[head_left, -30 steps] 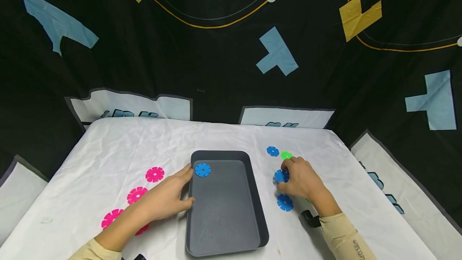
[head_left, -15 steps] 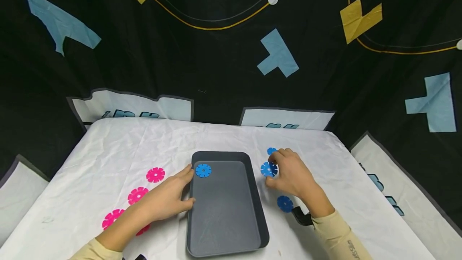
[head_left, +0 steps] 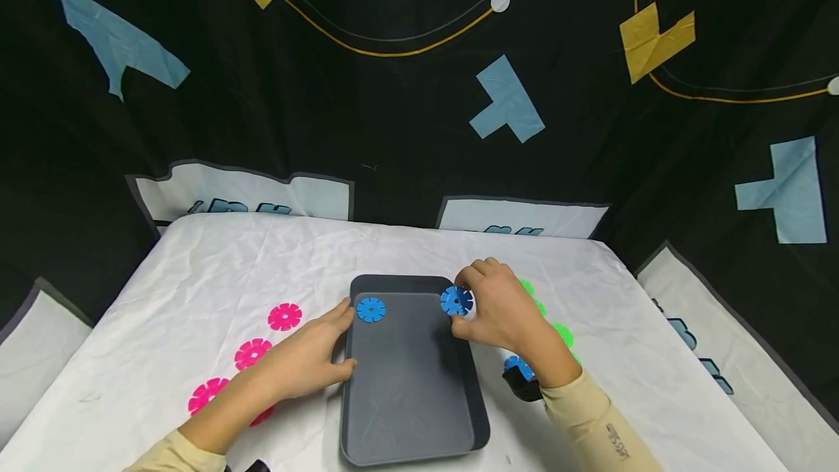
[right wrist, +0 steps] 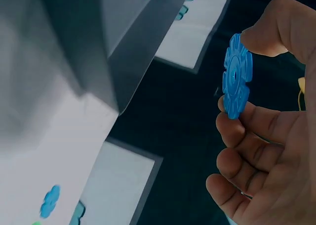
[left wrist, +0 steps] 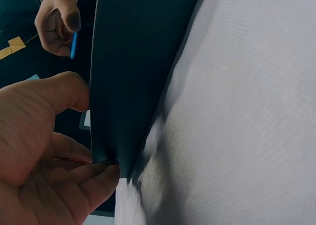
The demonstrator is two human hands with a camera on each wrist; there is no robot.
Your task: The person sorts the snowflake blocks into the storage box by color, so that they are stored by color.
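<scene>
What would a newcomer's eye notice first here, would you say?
Probably the gray tray on the white cloth, with a blue disc in its far left corner. The right hand pinches another blue disc near the tray's far right corner. Pink discs lie left of the tray.

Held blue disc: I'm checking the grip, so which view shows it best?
Right wrist: the disc is largest, pinched by the right hand. Head shows its face, small; left wrist, just a thin edge.

Blk backdrop (head_left: 393, 130) w/ lt-blue shapes (head_left: 796, 191) behind wht tablecloth (head_left: 203, 268).
</scene>
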